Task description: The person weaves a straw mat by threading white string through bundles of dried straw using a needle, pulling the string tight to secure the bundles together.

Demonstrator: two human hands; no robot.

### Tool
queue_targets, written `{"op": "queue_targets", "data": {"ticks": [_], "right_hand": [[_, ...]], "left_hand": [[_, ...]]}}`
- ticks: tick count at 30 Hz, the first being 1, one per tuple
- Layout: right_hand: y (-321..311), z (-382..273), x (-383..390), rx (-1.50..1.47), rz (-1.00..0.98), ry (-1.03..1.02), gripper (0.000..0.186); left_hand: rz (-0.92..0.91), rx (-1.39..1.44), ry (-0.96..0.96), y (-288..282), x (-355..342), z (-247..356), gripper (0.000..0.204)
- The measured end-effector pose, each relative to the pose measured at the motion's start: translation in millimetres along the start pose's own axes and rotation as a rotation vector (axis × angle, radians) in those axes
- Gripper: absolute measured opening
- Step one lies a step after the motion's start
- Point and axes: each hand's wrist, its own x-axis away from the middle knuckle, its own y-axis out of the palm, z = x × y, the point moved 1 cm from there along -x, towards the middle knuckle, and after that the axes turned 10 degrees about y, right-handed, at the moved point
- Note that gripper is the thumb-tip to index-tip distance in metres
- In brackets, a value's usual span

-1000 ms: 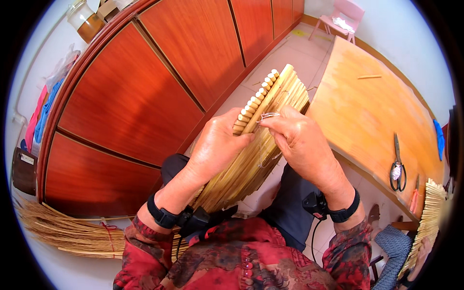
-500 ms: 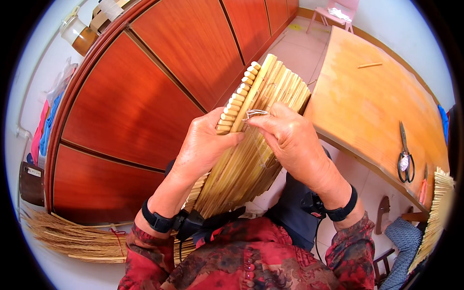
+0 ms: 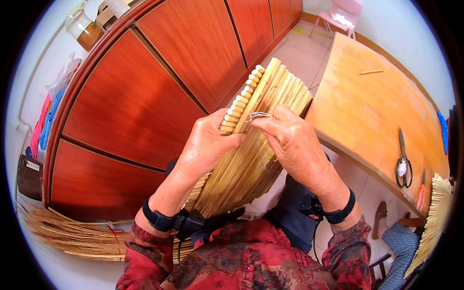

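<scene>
A panel of pale yellow reed stalks (image 3: 227, 179) leans up from my lap, its stalks lying side by side. Along its upper left edge runs a row of cut stalk ends (image 3: 238, 103), next to a single long stalk (image 3: 261, 89). My left hand (image 3: 208, 137) is closed round this edge, the thumb pressed on the long stalk. Right of it, my right hand (image 3: 287, 133) pinches white thread (image 3: 259, 115), which loops from the fingertips to the long stalk. A thin loose strand hangs down across the panel. Whether a needle is in the pinch is hidden.
A wooden table (image 3: 357, 106) on the right bears black scissors (image 3: 403, 162) and a short stalk piece (image 3: 371, 72). Red cabinets (image 3: 130, 101) stand close on the left. A bundle of long dry stalks (image 3: 72, 237) lies lower left. Another person's patterned trouser leg (image 3: 402, 244) shows lower right.
Both hands keep their grip on the panel edge and the thread, almost unmoved. The view has shifted slightly, so the table and cabinets sit a little differently in it.
</scene>
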Motion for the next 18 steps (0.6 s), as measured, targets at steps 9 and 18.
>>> {"op": "queue_targets", "data": {"ticks": [9, 18], "right_hand": [[-0.6, -12.0, 3.6, 0.111, 0.018, -0.005, 0.019], [-4.5, -9.6, 24.5, 0.105, 0.07, 0.071, 0.02]], "left_hand": [[0.009, -0.076, 0.07, 0.7, 4.0, -2.8, 0.032], [0.059, -0.371, 0.142, 32.3, 15.5, 4.1, 0.042]]}}
